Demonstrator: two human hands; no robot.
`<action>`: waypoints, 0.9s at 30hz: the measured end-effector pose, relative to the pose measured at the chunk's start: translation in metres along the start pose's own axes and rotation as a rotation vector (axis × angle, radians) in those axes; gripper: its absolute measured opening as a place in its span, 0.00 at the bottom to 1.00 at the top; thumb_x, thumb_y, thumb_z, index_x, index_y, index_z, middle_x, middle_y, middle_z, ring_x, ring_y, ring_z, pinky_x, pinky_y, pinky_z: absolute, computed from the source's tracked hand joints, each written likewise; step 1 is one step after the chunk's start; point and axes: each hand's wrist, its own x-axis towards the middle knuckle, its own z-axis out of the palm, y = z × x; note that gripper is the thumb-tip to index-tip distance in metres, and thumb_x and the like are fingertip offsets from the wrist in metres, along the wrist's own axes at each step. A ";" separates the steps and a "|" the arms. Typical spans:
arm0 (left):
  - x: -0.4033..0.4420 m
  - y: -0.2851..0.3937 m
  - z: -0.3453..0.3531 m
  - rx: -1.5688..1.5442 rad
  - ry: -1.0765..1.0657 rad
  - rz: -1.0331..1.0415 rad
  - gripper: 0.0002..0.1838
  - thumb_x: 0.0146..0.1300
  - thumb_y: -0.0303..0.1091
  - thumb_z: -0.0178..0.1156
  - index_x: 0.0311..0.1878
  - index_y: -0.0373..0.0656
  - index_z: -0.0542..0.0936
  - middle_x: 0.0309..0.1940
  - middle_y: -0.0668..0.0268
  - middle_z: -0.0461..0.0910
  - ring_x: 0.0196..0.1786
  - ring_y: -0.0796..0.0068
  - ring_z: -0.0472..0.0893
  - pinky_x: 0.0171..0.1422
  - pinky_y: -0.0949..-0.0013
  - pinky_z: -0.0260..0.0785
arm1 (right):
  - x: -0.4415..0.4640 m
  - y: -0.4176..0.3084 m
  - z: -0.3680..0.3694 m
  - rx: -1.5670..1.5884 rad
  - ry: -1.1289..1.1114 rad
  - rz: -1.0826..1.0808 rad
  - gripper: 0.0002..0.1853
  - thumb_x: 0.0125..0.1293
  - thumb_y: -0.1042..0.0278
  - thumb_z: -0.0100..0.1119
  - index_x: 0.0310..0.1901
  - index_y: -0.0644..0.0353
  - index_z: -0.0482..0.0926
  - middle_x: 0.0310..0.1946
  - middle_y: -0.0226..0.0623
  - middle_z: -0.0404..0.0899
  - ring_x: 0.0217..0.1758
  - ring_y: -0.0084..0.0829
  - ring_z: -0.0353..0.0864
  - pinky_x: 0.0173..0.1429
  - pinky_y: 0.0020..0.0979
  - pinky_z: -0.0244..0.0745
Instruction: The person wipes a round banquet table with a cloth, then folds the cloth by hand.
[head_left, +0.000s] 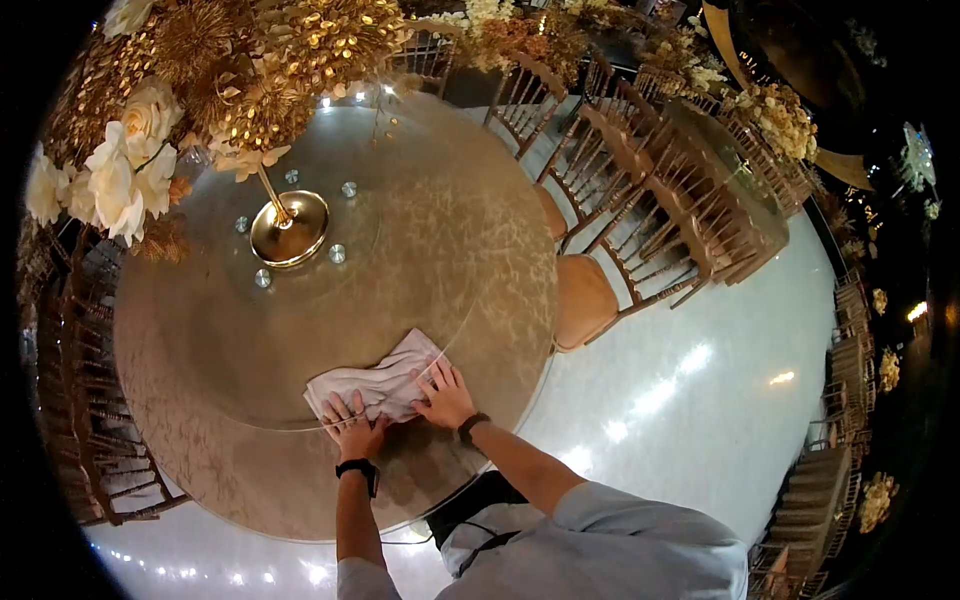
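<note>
Two bare hands, left (353, 428) and right (444, 396), fingers apart, press one pale pink cloth (375, 382) on one round brown bench (430, 240).

Wooden chairs (625, 180) stand on a glossy pale floor (690, 400).

No text, label, brand, number or sign can be read anywhere in the scene, near or far, left or right.
</note>
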 end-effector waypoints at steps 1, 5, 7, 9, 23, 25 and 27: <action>-0.003 -0.001 -0.001 0.008 0.003 0.006 0.48 0.59 0.69 0.51 0.76 0.53 0.49 0.76 0.46 0.30 0.77 0.40 0.29 0.74 0.35 0.20 | -0.004 0.000 0.001 -0.005 0.031 -0.002 0.37 0.64 0.38 0.51 0.72 0.42 0.58 0.73 0.49 0.52 0.76 0.49 0.48 0.76 0.51 0.43; -0.023 0.012 -0.009 0.049 -0.058 0.010 0.48 0.60 0.73 0.45 0.76 0.51 0.52 0.75 0.41 0.36 0.76 0.36 0.33 0.74 0.35 0.19 | -0.022 0.003 0.000 -0.021 -0.018 0.030 0.34 0.66 0.44 0.47 0.72 0.45 0.59 0.74 0.51 0.50 0.76 0.50 0.47 0.75 0.51 0.42; -0.035 0.012 -0.002 0.033 -0.069 0.009 0.48 0.60 0.73 0.45 0.76 0.51 0.52 0.75 0.41 0.36 0.76 0.36 0.33 0.74 0.36 0.18 | -0.034 0.004 -0.001 0.008 0.023 0.019 0.34 0.66 0.44 0.47 0.72 0.45 0.59 0.73 0.51 0.50 0.76 0.50 0.47 0.75 0.51 0.42; -0.049 0.013 0.006 0.001 -0.082 0.017 0.48 0.60 0.71 0.46 0.76 0.51 0.51 0.76 0.41 0.35 0.76 0.36 0.31 0.74 0.35 0.18 | -0.046 0.006 0.001 0.023 0.110 0.005 0.34 0.66 0.44 0.48 0.71 0.45 0.60 0.73 0.52 0.51 0.76 0.50 0.47 0.75 0.51 0.42; -0.148 0.008 0.088 -0.035 0.146 0.213 0.47 0.56 0.65 0.56 0.75 0.55 0.53 0.76 0.44 0.36 0.76 0.36 0.34 0.73 0.31 0.25 | -0.144 0.016 0.007 -0.054 0.079 0.003 0.35 0.64 0.46 0.52 0.71 0.47 0.60 0.72 0.54 0.52 0.75 0.53 0.49 0.74 0.52 0.44; -0.162 0.008 0.090 -0.045 0.169 0.237 0.46 0.54 0.62 0.59 0.73 0.52 0.57 0.75 0.43 0.41 0.75 0.34 0.39 0.72 0.30 0.30 | -0.154 0.014 0.009 -0.051 0.067 0.011 0.35 0.64 0.46 0.52 0.71 0.47 0.60 0.72 0.54 0.51 0.75 0.53 0.49 0.74 0.53 0.44; -0.169 0.007 0.094 -0.038 0.226 0.269 0.46 0.54 0.62 0.60 0.73 0.52 0.58 0.75 0.43 0.41 0.75 0.34 0.40 0.72 0.30 0.31 | -0.163 0.011 0.012 -0.056 0.051 0.036 0.35 0.65 0.47 0.51 0.72 0.47 0.59 0.73 0.55 0.50 0.76 0.53 0.48 0.74 0.53 0.45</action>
